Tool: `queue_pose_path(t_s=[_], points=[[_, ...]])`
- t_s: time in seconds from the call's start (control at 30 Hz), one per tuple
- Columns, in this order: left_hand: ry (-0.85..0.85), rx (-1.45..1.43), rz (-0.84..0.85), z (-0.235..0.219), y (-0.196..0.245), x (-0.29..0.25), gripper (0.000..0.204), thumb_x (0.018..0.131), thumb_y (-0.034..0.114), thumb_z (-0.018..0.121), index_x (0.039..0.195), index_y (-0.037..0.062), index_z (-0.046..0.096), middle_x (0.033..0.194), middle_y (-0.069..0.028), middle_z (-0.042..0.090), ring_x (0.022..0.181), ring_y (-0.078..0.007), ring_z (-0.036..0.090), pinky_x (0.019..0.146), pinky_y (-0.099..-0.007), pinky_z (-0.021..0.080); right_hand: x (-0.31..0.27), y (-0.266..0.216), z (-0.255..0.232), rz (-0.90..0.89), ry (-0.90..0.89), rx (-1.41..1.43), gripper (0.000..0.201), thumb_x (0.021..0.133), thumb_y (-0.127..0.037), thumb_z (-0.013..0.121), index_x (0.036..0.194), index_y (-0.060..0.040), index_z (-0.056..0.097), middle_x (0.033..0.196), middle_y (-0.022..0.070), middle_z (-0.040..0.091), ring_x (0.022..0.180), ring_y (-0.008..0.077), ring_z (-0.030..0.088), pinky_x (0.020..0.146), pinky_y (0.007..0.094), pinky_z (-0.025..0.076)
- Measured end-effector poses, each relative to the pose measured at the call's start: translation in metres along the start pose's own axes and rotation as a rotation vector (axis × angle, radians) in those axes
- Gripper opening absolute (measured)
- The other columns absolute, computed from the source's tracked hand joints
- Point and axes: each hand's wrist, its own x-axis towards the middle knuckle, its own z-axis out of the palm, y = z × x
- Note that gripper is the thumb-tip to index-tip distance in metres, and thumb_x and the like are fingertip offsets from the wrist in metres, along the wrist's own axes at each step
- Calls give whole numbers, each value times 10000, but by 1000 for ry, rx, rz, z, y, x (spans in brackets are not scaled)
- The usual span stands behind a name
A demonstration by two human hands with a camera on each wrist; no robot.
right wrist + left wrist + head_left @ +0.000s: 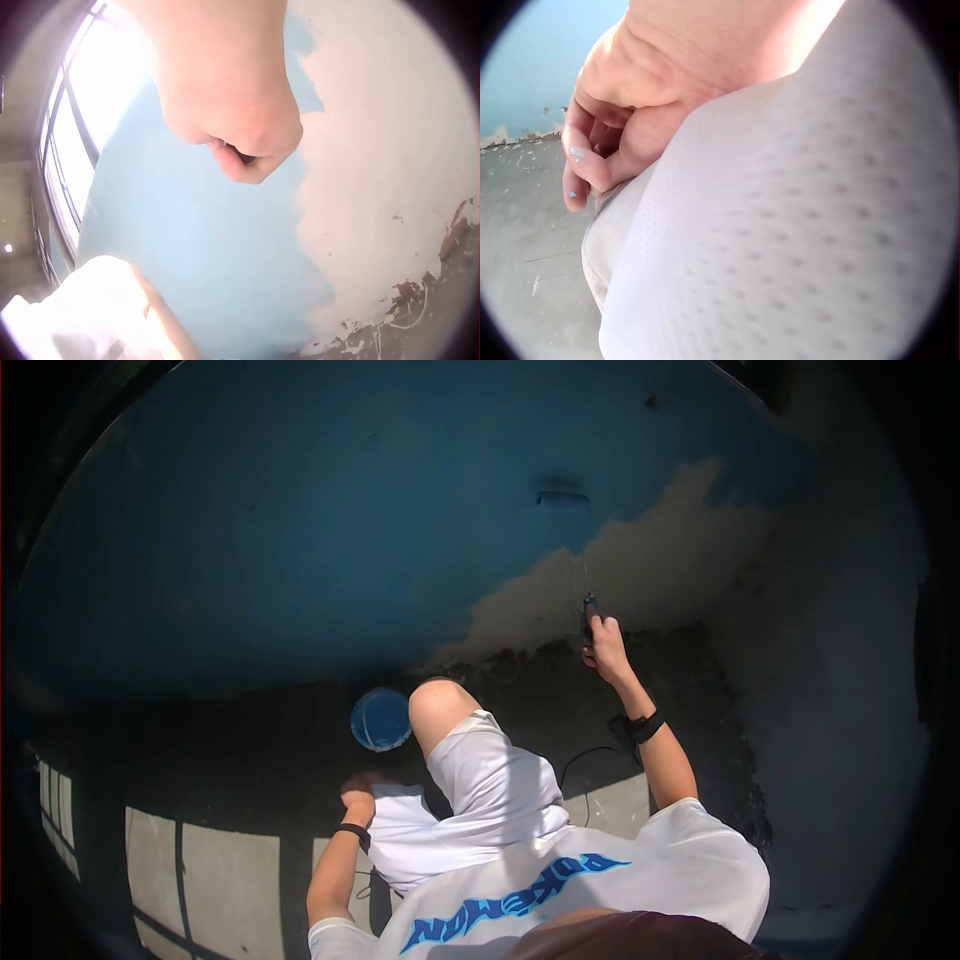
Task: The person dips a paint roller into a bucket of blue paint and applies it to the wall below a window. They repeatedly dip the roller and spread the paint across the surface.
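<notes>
The right hand grips the dark handle of a paint roller, whose blue-coated sleeve lies against the blue-painted part of the wall. In the right wrist view the right hand has its fingers curled round the handle, which is mostly hidden. The left hand rests at the leg of the white shorts. In the left wrist view the left hand hangs loosely curled beside the white cloth, with blue paint specks on its fingers.
A round blue paint container stands on the dark floor beside the bent knee. Unpainted pale wall lies right of and below the blue area. A thin black cable runs near the right arm. Window light falls on the floor at the left.
</notes>
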Motion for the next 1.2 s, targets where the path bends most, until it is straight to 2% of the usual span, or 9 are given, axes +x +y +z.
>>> queue_pose_path(t_s=[0.13,0.27,0.43,0.53,0.77,0.93,1.0,1.13,1.2], points=[[14,86,62,-23,1,-19,241,826,114,632,1058,160,676,1154,-67,636,1046,-221,631,827,-325,539,23,-101,-43,-179,19,29,360,961,-449,449,780,-138,425,568,-56,386,410,36,346,340,205,248],[50,-17,-9,18,0,22,305,781,135,690,1083,171,667,1178,-62,624,1074,-215,616,843,-317,532,47,-169,-71,-325,70,-18,369,946,-486,459,797,-148,439,579,-63,395,412,36,347,352,203,264],[-22,81,60,-13,2,-4,268,823,121,640,1084,172,669,1161,-61,635,1068,-213,621,830,-312,535,69,-208,-86,-307,20,10,370,942,-493,461,808,-149,440,578,-63,384,418,37,344,360,213,264],[17,36,30,6,3,14,248,837,121,620,1073,173,675,1150,-62,641,1053,-214,629,816,-314,540,81,-202,-88,-305,27,-16,386,947,-500,446,771,-159,407,563,-70,355,411,40,338,358,213,241],[-3,6,0,8,3,16,230,837,108,614,1044,176,688,1119,-56,656,1037,-205,636,809,-308,541,106,-91,-70,-221,173,-114,444,977,-452,394,652,-179,264,486,-59,191,362,78,200,361,268,174],[24,8,-4,18,1,24,211,827,121,630,1023,171,692,1085,-61,669,1019,-204,644,798,-305,544,111,15,-64,-153,214,-139,414,981,-419,392,679,-151,297,456,-46,250,325,87,249,331,277,190],[-3,10,3,8,0,20,205,826,118,631,1015,168,693,1082,-63,669,1015,-206,646,792,-303,546,125,83,-77,-249,248,-422,401,980,-417,374,742,-98,415,480,-6,351,347,113,359,324,292,272],[12,32,30,-4,2,11,189,823,108,633,991,163,696,1070,-66,672,991,-207,655,776,-301,550,121,184,-79,-357,365,-618,446,980,-425,353,865,-23,508,546,41,430,407,148,453,346,308,355],[17,9,15,-2,2,11,187,824,104,631,989,164,697,1069,-66,672,986,-207,657,775,-302,551,116,229,-90,-147,279,-666,499,970,-447,357,972,20,532,613,65,474,473,168,511,380,319,411]])
